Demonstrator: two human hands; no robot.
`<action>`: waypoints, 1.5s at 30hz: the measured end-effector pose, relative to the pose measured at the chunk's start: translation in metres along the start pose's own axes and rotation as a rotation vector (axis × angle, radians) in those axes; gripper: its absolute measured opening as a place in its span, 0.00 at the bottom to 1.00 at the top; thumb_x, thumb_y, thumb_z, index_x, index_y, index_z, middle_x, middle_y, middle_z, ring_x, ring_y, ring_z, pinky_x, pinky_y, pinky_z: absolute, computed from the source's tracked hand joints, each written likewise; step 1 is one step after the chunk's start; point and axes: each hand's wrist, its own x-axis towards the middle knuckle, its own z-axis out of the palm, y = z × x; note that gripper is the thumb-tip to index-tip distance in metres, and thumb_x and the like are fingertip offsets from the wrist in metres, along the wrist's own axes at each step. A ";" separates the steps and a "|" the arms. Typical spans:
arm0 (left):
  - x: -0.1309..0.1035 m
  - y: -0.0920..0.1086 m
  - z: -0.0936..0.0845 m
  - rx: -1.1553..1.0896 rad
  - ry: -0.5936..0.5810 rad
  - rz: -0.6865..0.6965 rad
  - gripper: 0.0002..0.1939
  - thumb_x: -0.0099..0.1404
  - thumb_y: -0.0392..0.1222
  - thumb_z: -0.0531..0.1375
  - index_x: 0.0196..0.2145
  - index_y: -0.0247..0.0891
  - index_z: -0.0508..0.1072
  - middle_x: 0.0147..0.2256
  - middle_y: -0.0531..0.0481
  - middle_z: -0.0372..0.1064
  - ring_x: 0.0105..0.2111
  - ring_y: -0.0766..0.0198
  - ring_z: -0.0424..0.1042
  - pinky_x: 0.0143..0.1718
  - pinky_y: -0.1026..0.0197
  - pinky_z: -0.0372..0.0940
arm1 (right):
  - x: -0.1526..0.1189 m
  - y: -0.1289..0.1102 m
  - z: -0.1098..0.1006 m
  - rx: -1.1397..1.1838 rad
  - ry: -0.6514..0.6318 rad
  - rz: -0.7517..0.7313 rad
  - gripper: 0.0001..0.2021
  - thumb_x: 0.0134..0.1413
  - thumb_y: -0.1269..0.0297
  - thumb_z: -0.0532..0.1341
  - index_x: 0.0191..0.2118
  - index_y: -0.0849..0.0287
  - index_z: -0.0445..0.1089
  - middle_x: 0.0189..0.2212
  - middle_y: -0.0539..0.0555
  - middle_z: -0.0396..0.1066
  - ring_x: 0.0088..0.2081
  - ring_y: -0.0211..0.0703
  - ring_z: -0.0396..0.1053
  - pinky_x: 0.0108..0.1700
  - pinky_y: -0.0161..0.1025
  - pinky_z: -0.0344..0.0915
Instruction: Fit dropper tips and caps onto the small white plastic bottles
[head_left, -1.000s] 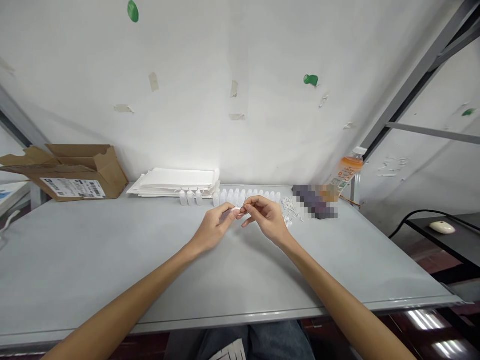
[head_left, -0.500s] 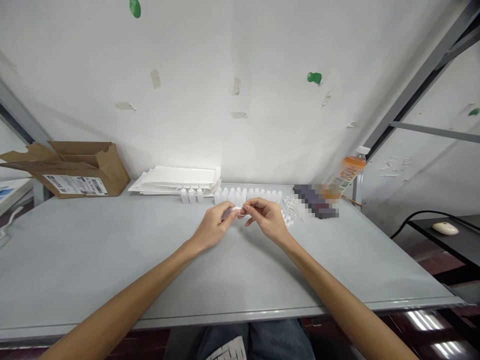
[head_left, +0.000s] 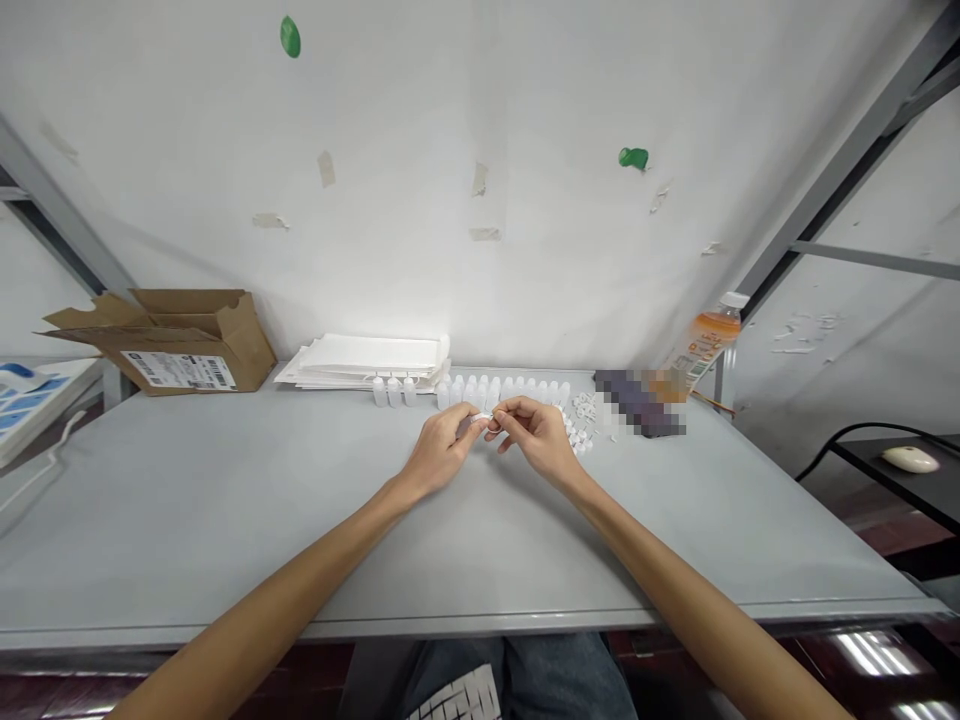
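My left hand (head_left: 442, 448) is closed round a small white plastic dropper bottle (head_left: 483, 417), which lies sideways and is mostly hidden by the fingers. At its tip end my right hand (head_left: 538, 438) pinches with thumb and forefinger, where a thin white strap loops out; the cap itself is too small to make out clearly. Both hands meet above the table. Behind them stands a row of similar bottles (head_left: 469, 390), partly covered by my fingers. Farther left are 3 upright bottles with tips and straps (head_left: 394, 392). Small loose white caps (head_left: 585, 406) lie beyond my right hand.
On the grey table (head_left: 300, 530) a cardboard box (head_left: 187, 345) stands open at the back left. Flat white sheets (head_left: 360, 355) are stacked by the wall. A bottle of orange drink (head_left: 712, 330) and a dark, pixelated item (head_left: 630, 400) are at the right.
The whole view has shifted slightly, so everything appears a little farther right. My hands keep hold of the same bottle, with hardly any change in the fingers.
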 end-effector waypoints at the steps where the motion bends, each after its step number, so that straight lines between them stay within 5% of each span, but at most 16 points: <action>1: 0.000 0.000 0.000 -0.003 0.000 -0.001 0.17 0.70 0.51 0.49 0.34 0.38 0.70 0.31 0.51 0.69 0.32 0.62 0.66 0.35 0.61 0.58 | 0.000 -0.001 0.000 -0.005 0.002 -0.002 0.14 0.54 0.53 0.63 0.32 0.61 0.71 0.26 0.53 0.72 0.30 0.42 0.74 0.27 0.36 0.72; 17: 0.008 -0.003 -0.007 0.075 0.002 0.122 0.16 0.72 0.48 0.47 0.38 0.38 0.71 0.36 0.48 0.70 0.37 0.60 0.68 0.39 0.59 0.60 | 0.005 -0.020 -0.012 -0.115 0.045 0.049 0.11 0.54 0.57 0.60 0.33 0.60 0.72 0.36 0.55 0.71 0.33 0.44 0.75 0.24 0.34 0.69; 28: 0.011 -0.012 -0.013 0.143 -0.019 0.056 0.17 0.70 0.49 0.48 0.46 0.40 0.71 0.43 0.46 0.70 0.39 0.59 0.69 0.34 0.60 0.62 | 0.008 -0.024 -0.024 -0.105 0.121 0.025 0.13 0.54 0.54 0.61 0.32 0.61 0.72 0.35 0.55 0.71 0.31 0.43 0.75 0.24 0.34 0.69; 35: 0.015 -0.007 -0.021 0.175 -0.047 0.037 0.15 0.68 0.50 0.52 0.41 0.39 0.73 0.39 0.48 0.74 0.38 0.59 0.70 0.34 0.60 0.63 | 0.008 -0.028 -0.027 -0.086 0.143 0.043 0.14 0.54 0.53 0.61 0.32 0.61 0.72 0.34 0.56 0.72 0.31 0.43 0.75 0.25 0.34 0.69; 41: 0.016 -0.001 -0.064 -0.016 0.229 0.046 0.15 0.61 0.52 0.61 0.39 0.38 0.75 0.37 0.48 0.76 0.38 0.59 0.73 0.41 0.59 0.66 | 0.010 -0.029 -0.033 -0.069 0.159 0.033 0.16 0.53 0.51 0.62 0.32 0.61 0.73 0.34 0.56 0.72 0.30 0.43 0.74 0.25 0.35 0.69; 45: 0.005 -0.023 -0.109 -0.154 0.493 -0.014 0.20 0.55 0.54 0.65 0.38 0.35 0.76 0.39 0.44 0.76 0.41 0.56 0.74 0.43 0.57 0.67 | 0.010 -0.031 -0.035 -0.075 0.181 0.025 0.16 0.53 0.51 0.62 0.31 0.62 0.73 0.35 0.57 0.72 0.30 0.43 0.74 0.25 0.35 0.69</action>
